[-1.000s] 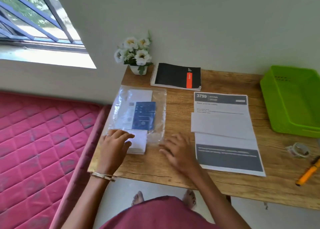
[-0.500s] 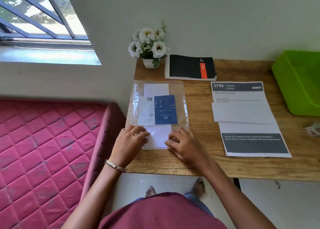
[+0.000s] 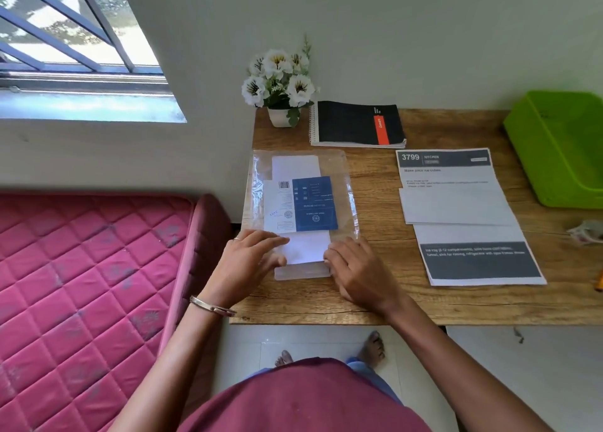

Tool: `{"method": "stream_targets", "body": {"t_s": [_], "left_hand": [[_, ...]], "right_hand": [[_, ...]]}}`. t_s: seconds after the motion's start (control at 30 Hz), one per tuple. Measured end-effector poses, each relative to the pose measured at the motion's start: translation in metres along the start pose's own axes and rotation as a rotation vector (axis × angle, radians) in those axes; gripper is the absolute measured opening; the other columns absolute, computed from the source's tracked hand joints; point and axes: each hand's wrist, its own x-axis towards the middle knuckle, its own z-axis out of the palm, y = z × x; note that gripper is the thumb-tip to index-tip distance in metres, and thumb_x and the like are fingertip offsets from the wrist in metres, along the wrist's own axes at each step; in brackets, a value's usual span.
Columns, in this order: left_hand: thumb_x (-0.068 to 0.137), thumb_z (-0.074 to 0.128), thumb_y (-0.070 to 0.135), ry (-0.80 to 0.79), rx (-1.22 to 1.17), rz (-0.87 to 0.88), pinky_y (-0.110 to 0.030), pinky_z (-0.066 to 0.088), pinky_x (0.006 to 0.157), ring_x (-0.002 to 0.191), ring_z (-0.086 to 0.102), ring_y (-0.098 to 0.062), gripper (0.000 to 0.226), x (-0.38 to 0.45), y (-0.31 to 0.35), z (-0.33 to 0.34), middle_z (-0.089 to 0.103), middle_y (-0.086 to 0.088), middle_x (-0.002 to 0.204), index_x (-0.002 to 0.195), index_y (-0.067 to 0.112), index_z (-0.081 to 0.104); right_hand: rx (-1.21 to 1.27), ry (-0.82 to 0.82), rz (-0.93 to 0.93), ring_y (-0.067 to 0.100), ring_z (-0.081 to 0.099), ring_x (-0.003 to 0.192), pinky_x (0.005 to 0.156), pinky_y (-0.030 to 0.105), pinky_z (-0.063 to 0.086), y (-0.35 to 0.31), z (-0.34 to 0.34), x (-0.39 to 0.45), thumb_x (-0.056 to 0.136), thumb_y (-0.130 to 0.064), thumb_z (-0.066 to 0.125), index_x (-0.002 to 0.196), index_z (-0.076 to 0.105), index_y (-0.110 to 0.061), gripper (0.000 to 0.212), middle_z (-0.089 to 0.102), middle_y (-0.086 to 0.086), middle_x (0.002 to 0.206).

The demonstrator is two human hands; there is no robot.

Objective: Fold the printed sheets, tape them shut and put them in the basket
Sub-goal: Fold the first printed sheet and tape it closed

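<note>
Since a second ago the right hand (image 3: pixel 357 273) slid in beside the left hand (image 3: pixel 249 263), both now flat with relaxed fingers pressing the near end of the glossy clear plastic sleeve (image 3: pixel 301 209), long axis running away toward the wall, mid-frame on the woodgrain desk (image 3: pixel 375 294).

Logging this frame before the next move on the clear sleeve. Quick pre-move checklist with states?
1. Both hands on the clear sleeve: ok. The left hand and the right hand rest on its near end.
2. Sleeve flat on the desk: ok.
3. Firm grip on the sleeve: cannot tell; fingers look laid flat, not pinching.
4. Printed sheet within reach: ok, to the right of the sleeve, lying partly folded.
5. Green basket open to receive: ok, at the desk's right side, partly out of frame.
6. Tape at hand: cannot tell; only a blurred object at the right edge.
</note>
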Motion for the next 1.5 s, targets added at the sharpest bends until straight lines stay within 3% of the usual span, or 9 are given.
{"method": "stream_targets", "body": {"t_s": [0.13, 0.27, 0.53, 0.7, 0.83, 0.93, 1.1, 1.3, 1.5], "left_hand": [[0.064, 0.056, 0.071, -0.032, 0.088, -0.044, -0.033, 0.025, 0.099, 0.120, 0.038, -0.010, 0.071, -0.008, 0.002, 0.003, 0.052, 0.014, 0.124, 0.125, 0.036, 0.052], [0.067, 0.076, 0.042, 0.005, 0.091, -0.186, -0.036, 0.023, 0.099, 0.119, 0.040, -0.015, 0.062, -0.007, 0.008, 0.012, 0.049, 0.012, 0.126, 0.124, 0.038, 0.052], [0.064, 0.079, 0.038, -0.043, 0.109, -0.288, -0.034, 0.020, 0.089, 0.114, 0.039, -0.013, 0.055, 0.000, 0.018, 0.008, 0.048, 0.014, 0.121, 0.115, 0.037, 0.058], [0.065, 0.078, 0.039, -0.097, 0.131, -0.330, -0.031, 0.018, 0.087, 0.117, 0.036, -0.010, 0.060, 0.003, 0.025, 0.004, 0.046, 0.016, 0.124, 0.119, 0.041, 0.054], [0.071, 0.074, 0.037, -0.179, 0.163, -0.407, -0.042, 0.022, 0.099, 0.122, 0.038, -0.012, 0.058, 0.011, 0.036, -0.001, 0.046, 0.014, 0.128, 0.124, 0.039, 0.052], [0.085, 0.056, 0.014, -0.020, 0.030, -0.512, -0.043, 0.031, 0.099, 0.118, 0.049, -0.015, 0.043, 0.020, 0.056, -0.009, 0.054, 0.008, 0.126, 0.123, 0.035, 0.055], [0.091, 0.050, 0.012, 0.395, -0.168, -0.201, -0.037, 0.048, 0.084, 0.096, 0.060, -0.019, 0.027, 0.035, 0.108, -0.031, 0.064, -0.002, 0.108, 0.112, 0.017, 0.064], [0.073, 0.050, 0.066, 0.059, -0.040, 0.028, -0.040, 0.031, 0.098, 0.120, 0.042, -0.012, 0.069, 0.050, 0.179, -0.012, 0.047, 0.008, 0.131, 0.133, 0.033, 0.043], [0.085, 0.061, 0.023, 0.284, -0.024, 0.118, -0.048, 0.043, 0.084, 0.083, 0.063, -0.012, 0.018, 0.069, 0.212, 0.020, 0.069, 0.011, 0.095, 0.102, 0.026, 0.067]], "right_hand": [[0.125, 0.063, 0.103, 0.022, 0.057, 0.084, 0.075, 0.033, 0.050, -0.002, -0.009, -0.001, 0.095, -0.012, 0.043, 0.095, 0.059, -0.005, 0.018, 0.063, 0.010, 0.089], [0.219, 0.119, 0.151, 0.019, 0.052, 0.081, 0.073, 0.031, 0.044, -0.006, -0.029, -0.003, 0.091, -0.008, 0.050, 0.094, 0.056, -0.007, 0.006, 0.059, 0.008, 0.087], [0.597, 0.372, 0.310, 0.007, 0.053, 0.070, 0.064, 0.011, 0.041, -0.008, -0.105, 0.011, 0.094, -0.015, 0.048, 0.094, 0.060, -0.009, 0.013, 0.061, 0.000, 0.080], [0.725, 0.624, 0.451, 0.009, 0.063, 0.077, 0.060, 0.024, 0.052, 0.004, -0.136, 0.027, 0.094, -0.014, 0.053, 0.105, 0.064, -0.009, 0.017, 0.066, -0.005, 0.091], [0.765, 0.749, 0.588, 0.017, 0.059, 0.053, 0.045, 0.032, 0.049, 0.014, -0.146, 0.034, 0.097, -0.012, 0.053, 0.113, 0.062, -0.010, 0.019, 0.066, -0.001, 0.084], [0.828, 0.779, 0.677, 0.017, 0.061, 0.050, 0.045, 0.034, 0.051, 0.022, -0.150, 0.030, 0.097, -0.013, 0.052, 0.108, 0.062, -0.006, 0.017, 0.066, 0.005, 0.087], [1.072, 0.724, 0.792, 0.024, 0.070, 0.066, 0.066, 0.049, 0.057, 0.036, -0.150, 0.008, 0.099, -0.006, 0.046, 0.112, 0.063, -0.001, 0.022, 0.069, 0.001, 0.097], [1.167, 0.712, 0.819, 0.023, 0.071, 0.083, 0.077, 0.045, 0.058, 0.055, -0.159, -0.019, 0.089, 0.007, 0.056, 0.115, 0.064, -0.006, 0.031, 0.074, 0.000, 0.093], [0.928, 0.783, 0.873, 0.019, 0.067, 0.076, 0.062, 0.027, 0.054, 0.089, -0.171, -0.045, 0.082, -0.007, 0.070, 0.101, 0.070, -0.011, 0.019, 0.071, 0.003, 0.085]]}}
